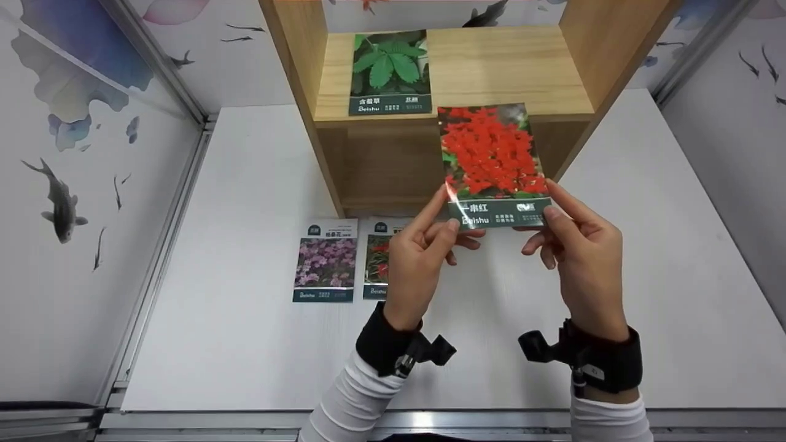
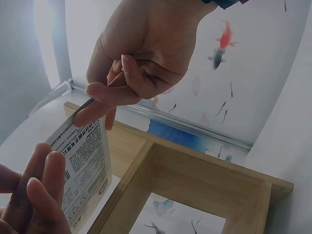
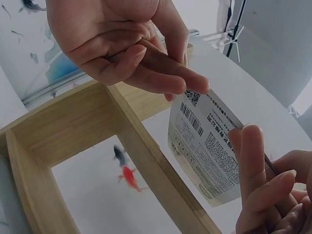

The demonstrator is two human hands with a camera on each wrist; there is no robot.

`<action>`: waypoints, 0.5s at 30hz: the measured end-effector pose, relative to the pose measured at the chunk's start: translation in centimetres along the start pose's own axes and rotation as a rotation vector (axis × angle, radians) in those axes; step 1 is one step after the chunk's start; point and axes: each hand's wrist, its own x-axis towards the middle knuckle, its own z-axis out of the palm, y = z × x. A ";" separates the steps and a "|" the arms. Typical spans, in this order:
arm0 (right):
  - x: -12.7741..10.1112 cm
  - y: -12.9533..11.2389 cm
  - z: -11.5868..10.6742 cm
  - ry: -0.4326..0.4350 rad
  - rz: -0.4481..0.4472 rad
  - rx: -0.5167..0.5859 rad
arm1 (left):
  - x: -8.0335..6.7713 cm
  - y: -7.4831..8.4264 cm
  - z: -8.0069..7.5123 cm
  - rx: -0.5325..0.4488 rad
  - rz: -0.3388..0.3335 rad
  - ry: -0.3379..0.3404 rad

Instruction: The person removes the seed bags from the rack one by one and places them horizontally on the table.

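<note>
A seed packet with red flowers (image 1: 491, 153) is held up in front of the wooden shelf, its picture facing the head camera. My left hand (image 1: 420, 258) pinches its lower left corner between thumb and fingers. At the lower right corner my right hand (image 1: 586, 264) pinches it the same way. Both wrist views show the printed back of the packet (image 2: 85, 165), with a barcode and QR code visible in the right wrist view. A packet with green leaves (image 1: 390, 70) lies on the shelf board, left of the red one.
The wooden shelf (image 1: 509, 67) stands at the back of the white table (image 1: 245, 344). In front of it lie a purple-flower packet (image 1: 325, 264) and another red-flower packet (image 1: 376, 264), partly hidden by my left hand. Walls with painted fish (image 1: 61, 202) enclose the sides.
</note>
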 end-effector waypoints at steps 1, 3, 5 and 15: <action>-0.1 0.1 -0.1 0.002 0.003 0.002 | -0.1 -0.1 0.0 0.005 0.001 0.000; -0.3 0.3 -0.2 0.001 0.008 0.002 | -0.4 -0.3 0.1 0.005 0.000 0.002; -0.6 0.5 -0.3 0.000 0.012 -0.010 | -0.7 -0.6 0.1 0.008 -0.004 0.002; -1.4 1.8 -1.2 0.013 0.043 -0.039 | -1.7 -2.0 0.1 0.003 -0.048 0.003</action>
